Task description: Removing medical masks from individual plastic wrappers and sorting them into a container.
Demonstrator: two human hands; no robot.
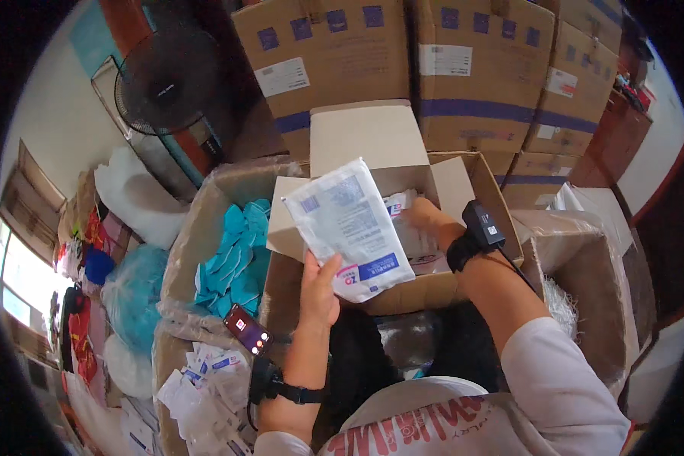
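Note:
My left hand [321, 292] grips a flat white packet [349, 228] by its lower left edge, thumb on top. Blue and pink print covers parts of the packet, which is held up tilted and hides part of the box behind it. My right hand [427, 220] is down inside an open white box [365, 140], close to a smaller white packet [397, 202] with similar print. Its fingers are blurred and partly hidden, so their grip does not show. This box sits within a larger brown carton [475, 173].
Left of the box, a carton holds teal fabric-like pieces [235, 254]. A phone [247, 330] rests above a carton of loose white packets [205, 387]. At the right stands a plastic-lined carton [581, 262]. Tall stacked cartons [482, 83] and a black fan [167, 83] stand behind.

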